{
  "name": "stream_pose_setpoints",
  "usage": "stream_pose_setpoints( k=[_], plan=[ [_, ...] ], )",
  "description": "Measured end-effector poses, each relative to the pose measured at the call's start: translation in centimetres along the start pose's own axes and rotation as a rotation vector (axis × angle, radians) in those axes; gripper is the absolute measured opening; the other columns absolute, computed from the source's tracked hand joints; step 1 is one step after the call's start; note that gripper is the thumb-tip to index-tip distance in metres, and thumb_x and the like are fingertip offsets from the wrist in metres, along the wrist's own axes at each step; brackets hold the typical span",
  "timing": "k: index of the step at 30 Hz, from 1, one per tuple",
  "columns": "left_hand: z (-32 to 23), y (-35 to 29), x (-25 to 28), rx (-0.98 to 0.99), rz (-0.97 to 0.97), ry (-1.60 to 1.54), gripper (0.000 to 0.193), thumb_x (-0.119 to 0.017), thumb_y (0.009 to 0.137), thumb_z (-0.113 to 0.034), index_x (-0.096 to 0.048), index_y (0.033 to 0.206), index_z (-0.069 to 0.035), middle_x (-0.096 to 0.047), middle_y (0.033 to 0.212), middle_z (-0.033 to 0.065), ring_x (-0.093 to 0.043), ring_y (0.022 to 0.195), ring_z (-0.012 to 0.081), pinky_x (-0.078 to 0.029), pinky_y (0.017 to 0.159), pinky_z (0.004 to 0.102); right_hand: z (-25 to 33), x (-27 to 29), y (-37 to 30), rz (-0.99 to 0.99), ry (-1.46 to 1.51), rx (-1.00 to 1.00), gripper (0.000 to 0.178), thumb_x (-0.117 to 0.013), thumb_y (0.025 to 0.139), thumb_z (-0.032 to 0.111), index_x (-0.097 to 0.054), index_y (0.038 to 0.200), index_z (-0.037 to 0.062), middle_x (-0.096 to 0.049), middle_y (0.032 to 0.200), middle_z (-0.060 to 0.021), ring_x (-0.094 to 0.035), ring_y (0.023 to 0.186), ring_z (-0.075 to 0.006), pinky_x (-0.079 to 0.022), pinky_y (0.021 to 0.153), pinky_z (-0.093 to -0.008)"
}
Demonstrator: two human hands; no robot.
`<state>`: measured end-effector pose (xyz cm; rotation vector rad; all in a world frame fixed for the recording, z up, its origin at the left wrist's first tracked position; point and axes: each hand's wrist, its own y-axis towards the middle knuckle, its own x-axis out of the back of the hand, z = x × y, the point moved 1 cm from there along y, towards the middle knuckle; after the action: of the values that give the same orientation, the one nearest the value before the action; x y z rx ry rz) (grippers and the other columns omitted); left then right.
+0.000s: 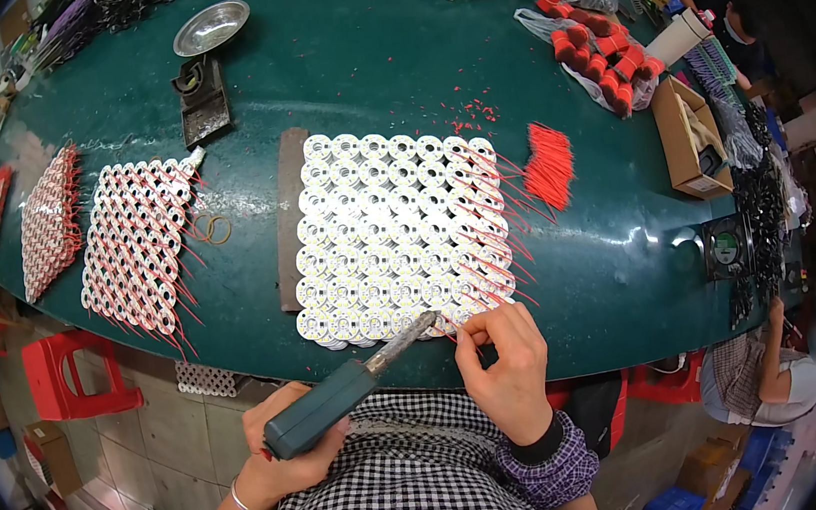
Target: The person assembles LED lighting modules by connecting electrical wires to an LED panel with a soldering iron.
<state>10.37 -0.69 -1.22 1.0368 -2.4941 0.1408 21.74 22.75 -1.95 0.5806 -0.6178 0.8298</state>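
My left hand (pixel 270 442) is wrapped round the dark green body of a soldering gun (pixel 323 408). Its metal barrel slants up to the right, and the tip meets the near edge of a panel of round white circuit boards (pixel 365 230). Close beside that tip, my right hand (pixel 509 359) pinches what looks like a thin red wire at the panel's near right corner; the fingers partly hide it. Red wires (pixel 491 235) stick out along the panel's right-hand columns. Further right lies a bundle of loose red wires (pixel 551 166).
Left on the green table (pixel 337 72) are wired board panels (pixel 135 246), a rubber band (pixel 216 229) and a metal dish (pixel 211 28). At right are bagged red wire bundles (pixel 607 56), a cardboard box (pixel 687 143) and a small fan (pixel 726 247). Another person (pixel 768 370) sits at lower right.
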Motion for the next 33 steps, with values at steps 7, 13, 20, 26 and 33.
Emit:
stream_pose_setpoints(
  k=[7, 13, 20, 26, 33],
  plan=[
    [0.5, -1.6, 0.2, 0.166, -0.189, -0.264, 0.036, -0.081, 0.073, 0.0, -0.068, 0.106, 0.007, -0.071, 0.087, 0.0103, -0.065, 0.066, 0.0185, -0.053, 0.059, 0.0299, 0.2, 0.2, 0.1, -0.004, -0.018, 0.027, 0.014, -0.071, 0.077, -0.006, -0.06, 0.08, 0.0022, -0.059, 0.075, -0.0079, -0.057, 0.072, -0.0249, -0.046, 0.065, -0.0368],
    [1.3, 0.3, 1.0, 0.461, -0.102, -1.106, 0.053, -0.07, 0.075, -0.009, -0.056, 0.122, 0.012, -0.068, 0.1, 0.021, -0.049, 0.05, 0.0144, -0.04, 0.044, 0.0301, -0.2, 0.9, 0.3, 0.037, -0.018, -0.007, 0.013, -0.072, 0.078, -0.003, -0.061, 0.081, 0.003, -0.058, 0.076, -0.0082, -0.057, 0.073, -0.0271, -0.046, 0.066, -0.0391],
    [0.8, 2.4, 0.3, 0.486, -0.228, -1.247, 0.056, -0.069, 0.077, -0.012, -0.053, 0.125, 0.013, -0.064, 0.116, 0.0251, -0.049, 0.05, 0.016, -0.039, 0.043, 0.0301, -0.5, 5.0, 2.5, 0.095, 0.061, -0.021, 0.006, -0.071, 0.083, 0.001, -0.066, 0.084, 0.0029, -0.064, 0.081, -0.0105, -0.06, 0.075, -0.0293, -0.049, 0.068, -0.0389],
    [0.8, 4.2, -0.2, 0.52, -0.225, -1.255, 0.053, -0.07, 0.079, -0.013, -0.052, 0.121, 0.014, -0.064, 0.117, 0.0257, -0.05, 0.049, 0.0179, -0.039, 0.042, 0.031, -7.8, 7.2, 10.7, -0.178, -0.3, 0.038, 0.004, -0.069, 0.084, 0.0, -0.066, 0.086, 0.0016, -0.064, 0.088, -0.011, -0.06, 0.086, -0.0317, -0.049, 0.076, -0.0406],
    [0.5, 3.9, 0.2, 0.535, -0.2, -1.128, 0.05, -0.069, 0.075, -0.006, -0.049, 0.118, 0.013, -0.059, 0.085, 0.0239, -0.049, 0.046, 0.0186, -0.036, 0.042, 0.0333, -13.3, 5.6, 15.3, -0.207, -0.454, 0.151, 0.015, -0.072, 0.078, 0.0, -0.071, 0.093, 0.0018, -0.065, 0.093, -0.0106, -0.06, 0.091, -0.0321, -0.051, 0.08, -0.0423]
  ],
)
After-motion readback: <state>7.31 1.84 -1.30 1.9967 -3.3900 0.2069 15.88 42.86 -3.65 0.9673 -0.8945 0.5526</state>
